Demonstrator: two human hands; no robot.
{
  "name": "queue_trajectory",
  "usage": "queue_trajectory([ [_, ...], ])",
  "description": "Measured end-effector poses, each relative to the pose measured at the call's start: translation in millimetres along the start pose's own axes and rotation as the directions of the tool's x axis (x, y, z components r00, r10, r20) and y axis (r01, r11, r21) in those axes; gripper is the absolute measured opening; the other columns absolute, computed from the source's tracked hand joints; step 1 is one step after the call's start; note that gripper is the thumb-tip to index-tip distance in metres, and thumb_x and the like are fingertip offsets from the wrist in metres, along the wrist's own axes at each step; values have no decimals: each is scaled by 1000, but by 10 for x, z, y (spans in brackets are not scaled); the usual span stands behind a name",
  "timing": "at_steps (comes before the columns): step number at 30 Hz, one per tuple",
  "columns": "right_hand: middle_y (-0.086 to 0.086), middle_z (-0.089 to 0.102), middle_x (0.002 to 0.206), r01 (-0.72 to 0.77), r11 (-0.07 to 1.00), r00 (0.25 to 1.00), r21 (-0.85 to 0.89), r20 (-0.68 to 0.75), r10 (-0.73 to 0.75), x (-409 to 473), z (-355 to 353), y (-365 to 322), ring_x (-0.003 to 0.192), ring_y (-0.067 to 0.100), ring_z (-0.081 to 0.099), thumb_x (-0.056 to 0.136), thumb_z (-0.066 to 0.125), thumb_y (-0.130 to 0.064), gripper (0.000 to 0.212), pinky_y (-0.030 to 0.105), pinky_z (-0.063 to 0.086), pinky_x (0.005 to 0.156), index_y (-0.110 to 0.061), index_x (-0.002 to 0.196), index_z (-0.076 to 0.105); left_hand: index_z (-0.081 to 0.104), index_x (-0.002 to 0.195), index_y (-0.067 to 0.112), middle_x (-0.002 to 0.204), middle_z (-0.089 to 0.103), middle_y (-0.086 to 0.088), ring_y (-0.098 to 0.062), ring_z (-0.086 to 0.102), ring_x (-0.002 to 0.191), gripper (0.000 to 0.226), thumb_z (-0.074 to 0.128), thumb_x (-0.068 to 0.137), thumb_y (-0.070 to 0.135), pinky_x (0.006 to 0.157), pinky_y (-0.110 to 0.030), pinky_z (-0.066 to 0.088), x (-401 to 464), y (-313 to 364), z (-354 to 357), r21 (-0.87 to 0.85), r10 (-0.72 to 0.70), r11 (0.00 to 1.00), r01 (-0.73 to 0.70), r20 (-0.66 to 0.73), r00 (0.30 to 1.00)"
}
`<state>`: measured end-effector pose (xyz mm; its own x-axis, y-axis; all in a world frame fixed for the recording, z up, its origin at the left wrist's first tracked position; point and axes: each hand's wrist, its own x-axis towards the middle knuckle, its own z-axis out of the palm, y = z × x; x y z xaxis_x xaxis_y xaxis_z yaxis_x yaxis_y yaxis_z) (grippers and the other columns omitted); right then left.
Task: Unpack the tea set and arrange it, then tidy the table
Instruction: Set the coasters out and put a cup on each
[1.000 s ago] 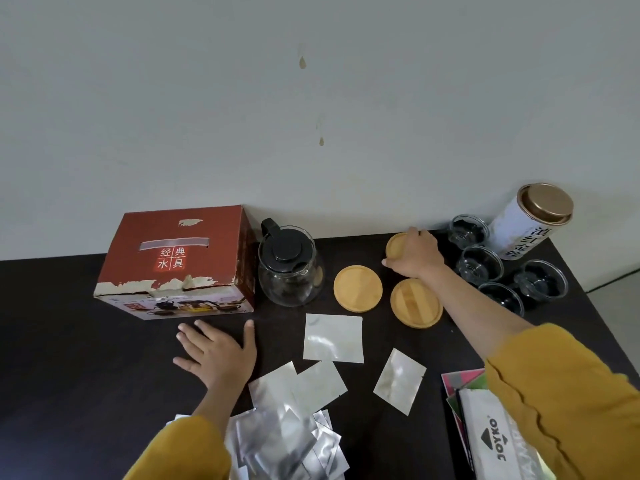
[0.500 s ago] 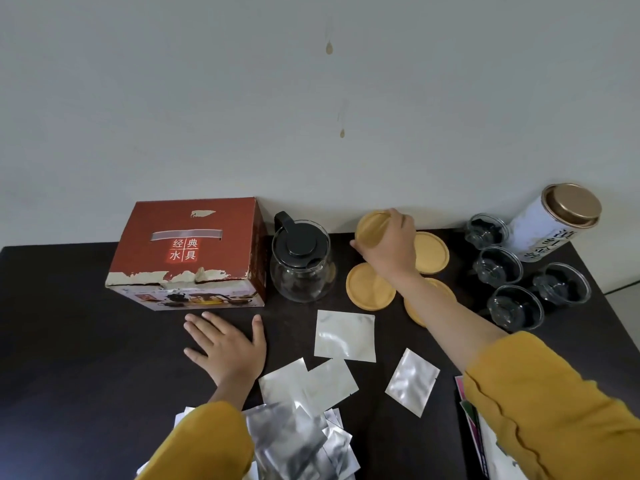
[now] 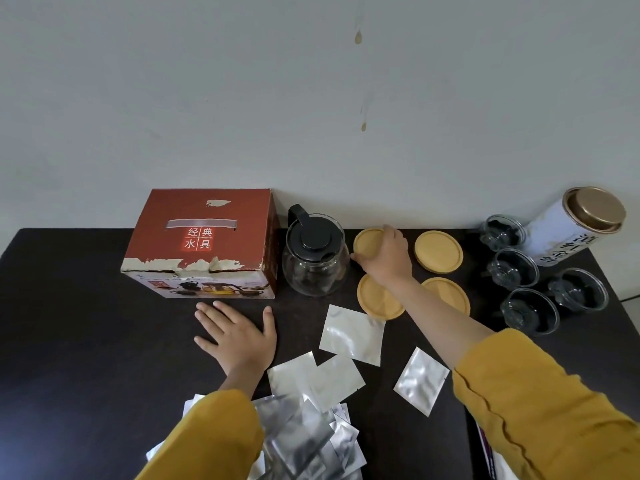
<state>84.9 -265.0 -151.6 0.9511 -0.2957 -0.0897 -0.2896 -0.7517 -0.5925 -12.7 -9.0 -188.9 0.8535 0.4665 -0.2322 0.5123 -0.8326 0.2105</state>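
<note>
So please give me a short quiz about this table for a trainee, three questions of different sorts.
1. How many wooden coasters are visible?
2. True or false: the left hand holds a foil packet.
3. The right hand grips a coaster beside: A) the box, B) the teapot, C) the tin.

Key: 1) four; 2) false, it lies flat on the table; 3) B.

Teapot (image 3: 314, 259) and box (image 3: 202, 244) wall off the left; bare table (image 3: 86, 341) nearer.
</note>
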Motion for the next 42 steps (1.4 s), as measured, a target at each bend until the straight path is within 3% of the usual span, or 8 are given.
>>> queue_trajectory([
  [5, 15, 40, 146, 55, 998, 998, 25, -43, -54, -175, -14, 138, 138, 31, 34, 82, 71, -39, 77, 40, 36, 111, -3, 141, 37, -1, 147, -5, 155, -9, -25, -35, -9, 144, 98, 31, 87, 65, 111, -62, 9, 4, 0, 1, -4, 9, 1000, -9, 6, 1000],
  [13, 24, 43, 138, 134, 982, 966, -130, -205, -159, -345, -657, 570, 132, 37, 36, 86, 67, -22, 59, 46, 38, 107, 4, 135, 45, 0, 146, -6, 155, -9, -25, -35, -9, 144, 98, 32, 87, 65, 110, -63, 9, 13, -23, 4, -1, 12, 1000, -12, 10, 1000],
  [17, 25, 43, 132, -115, 958, 968, -261, -244, 50, 57, -1167, 823, 127, 40, 36, 83, 66, -30, 60, 47, 35, 106, 5, 127, 46, 2, 147, -5, 155, -8, -25, -36, -8, 144, 98, 34, 86, 64, 110, -63, 9, 2, -11, 2, -9, 10, 1000, -10, 7, 1000],
  [20, 27, 44, 131, -319, 852, 948, -416, -135, 289, 391, -1371, 1000, 127, 41, 34, 78, 62, -48, 75, 50, 35, 106, 5, 127, 43, 2, 147, -5, 155, -7, -25, -35, -8, 144, 97, 35, 86, 64, 110, -63, 9, -3, -4, 1, -9, 6, 1000, -5, 6, 1000],
  [27, 20, 36, 143, -287, 738, 931, -612, 5, 366, 578, -1482, 1049, 134, 40, 28, 83, 62, -34, 71, 50, 32, 107, 2, 138, 37, 5, 147, -6, 155, -5, -25, -36, -6, 144, 98, 38, 86, 63, 109, -64, 10, -1, 3, 14, -20, 3, 1000, -3, -10, 1000],
  [34, 27, 36, 134, -332, 781, 943, -528, -197, 268, 396, -1535, 903, 124, 44, 34, 72, 74, -25, 75, 47, 35, 100, 6, 130, 36, 6, 147, -6, 156, -3, -25, -35, -4, 144, 98, 39, 85, 63, 109, -64, 11, 12, 2, 21, -25, -1, 1000, 0, -19, 1000],
  [38, 26, 41, 127, -125, 930, 949, -347, -315, 11, 193, -1391, 741, 117, 42, 39, 72, 73, -18, 65, 44, 37, 96, 7, 124, 44, 6, 147, -6, 156, -4, -25, -35, -4, 144, 98, 40, 85, 62, 109, -65, 10, 2, 2, 15, -40, 1, 999, -2, -21, 1000],
  [42, 17, 37, 136, 39, 998, 978, -57, -200, -50, -10, -1077, 464, 130, 32, 34, 73, 77, -19, 80, 40, 39, 101, -1, 141, 37, 7, 146, -6, 156, -3, -25, -36, -4, 144, 98, 42, 85, 62, 109, -65, 10, -4, 3, 10, -49, 3, 999, -4, -27, 1000],
])
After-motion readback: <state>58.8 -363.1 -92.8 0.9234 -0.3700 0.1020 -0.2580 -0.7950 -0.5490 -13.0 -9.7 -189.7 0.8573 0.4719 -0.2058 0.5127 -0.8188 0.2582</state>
